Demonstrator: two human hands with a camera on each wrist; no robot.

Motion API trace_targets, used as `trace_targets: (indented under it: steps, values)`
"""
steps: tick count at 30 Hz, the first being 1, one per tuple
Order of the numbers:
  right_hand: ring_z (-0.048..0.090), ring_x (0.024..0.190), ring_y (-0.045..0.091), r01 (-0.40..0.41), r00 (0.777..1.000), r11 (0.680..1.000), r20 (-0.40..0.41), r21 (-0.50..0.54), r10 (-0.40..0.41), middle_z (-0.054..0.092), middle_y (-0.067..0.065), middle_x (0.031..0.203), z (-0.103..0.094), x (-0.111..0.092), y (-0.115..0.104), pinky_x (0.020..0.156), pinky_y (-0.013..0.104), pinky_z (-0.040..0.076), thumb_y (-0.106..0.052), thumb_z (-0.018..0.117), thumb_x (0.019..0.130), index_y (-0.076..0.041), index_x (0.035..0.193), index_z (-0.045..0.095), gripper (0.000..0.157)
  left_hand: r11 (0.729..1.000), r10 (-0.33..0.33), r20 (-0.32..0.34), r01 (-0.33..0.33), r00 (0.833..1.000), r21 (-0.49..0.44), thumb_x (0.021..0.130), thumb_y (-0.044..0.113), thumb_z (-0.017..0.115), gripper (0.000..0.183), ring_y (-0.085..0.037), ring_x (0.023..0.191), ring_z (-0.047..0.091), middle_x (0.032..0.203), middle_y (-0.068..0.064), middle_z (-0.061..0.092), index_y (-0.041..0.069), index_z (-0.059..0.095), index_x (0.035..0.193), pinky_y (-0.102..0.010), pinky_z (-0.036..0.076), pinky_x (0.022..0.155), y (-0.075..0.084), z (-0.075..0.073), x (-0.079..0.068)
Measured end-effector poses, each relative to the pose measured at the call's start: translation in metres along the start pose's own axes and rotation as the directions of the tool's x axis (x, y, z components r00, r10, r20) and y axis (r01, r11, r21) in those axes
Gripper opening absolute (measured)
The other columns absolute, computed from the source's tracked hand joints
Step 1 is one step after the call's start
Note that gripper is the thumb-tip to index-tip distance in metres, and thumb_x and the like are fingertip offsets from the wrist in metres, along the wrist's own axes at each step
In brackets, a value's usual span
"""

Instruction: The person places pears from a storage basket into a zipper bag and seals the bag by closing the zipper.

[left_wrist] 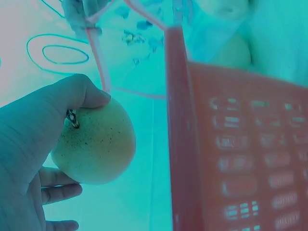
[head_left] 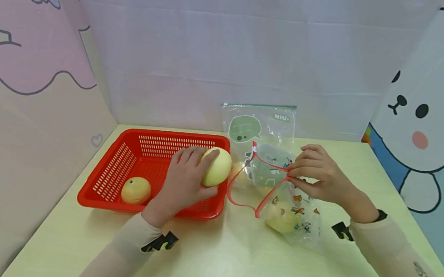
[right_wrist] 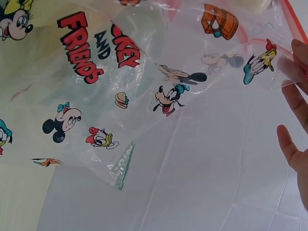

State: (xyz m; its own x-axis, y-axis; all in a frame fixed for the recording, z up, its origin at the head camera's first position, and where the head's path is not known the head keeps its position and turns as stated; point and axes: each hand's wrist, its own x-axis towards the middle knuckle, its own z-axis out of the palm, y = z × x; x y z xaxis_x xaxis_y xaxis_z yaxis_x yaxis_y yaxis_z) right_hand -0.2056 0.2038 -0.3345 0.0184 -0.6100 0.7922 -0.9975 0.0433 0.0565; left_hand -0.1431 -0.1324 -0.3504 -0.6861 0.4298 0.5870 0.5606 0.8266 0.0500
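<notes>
My left hand (head_left: 186, 178) grips a round pale-yellow pear (head_left: 218, 167) at the right rim of the red basket (head_left: 148, 211). In the left wrist view its thumb lies by the dark stem end of the pear (left_wrist: 98, 144), with brown specks around it. My right hand (head_left: 318, 174) pinches the red-edged mouth of a clear zip bag (head_left: 306, 226) printed with cartoon figures. The bag's mouth gapes toward the basket. Inside the bag sits one pear (head_left: 281, 220), seen through the plastic. Another pear (head_left: 136, 190) lies in the basket's front left.
Behind the cartoon bag, a second clear bag (head_left: 267, 116) with a green zip leans on the back curtain (head_left: 231, 57); a yellowish fruit (head_left: 240, 172) shows in it. The pale yellow table (head_left: 207, 265) runs under everything. Printed cloth hangs at both sides.
</notes>
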Motion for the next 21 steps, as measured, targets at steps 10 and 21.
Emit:
trace_targets:
  steps: [10,21]
  values:
    - [0.058,0.076,0.026,-0.006,1.0,1.0,-0.003,-0.002,0.006,0.07,0.008,0.079,0.001,-0.001,0.0,0.106,0.035,0.031,-0.028,0.06,0.1,-0.005,0.079,0.072,0.033,0.979,0.204,-0.028,-0.204,0.979,-0.028,0.068,0.036,0.082,0.068,-0.028,0.114,0.052,0.121,-0.012,0.06,0.015,0.058,0.129,-0.051,0.042,0.093,0.029,0.016,0.01]
    - [0.059,0.076,0.025,-0.019,1.0,1.0,0.014,-0.002,0.019,0.071,0.008,0.08,0.002,0.002,-0.002,0.103,0.039,0.033,-0.028,0.06,0.1,-0.006,0.08,0.073,0.032,0.968,0.251,0.111,-0.249,0.961,-0.037,0.075,0.042,0.08,0.068,-0.027,0.119,0.046,0.127,-0.008,0.059,0.021,0.056,0.135,-0.05,0.035,0.099,0.046,0.033,0.019]
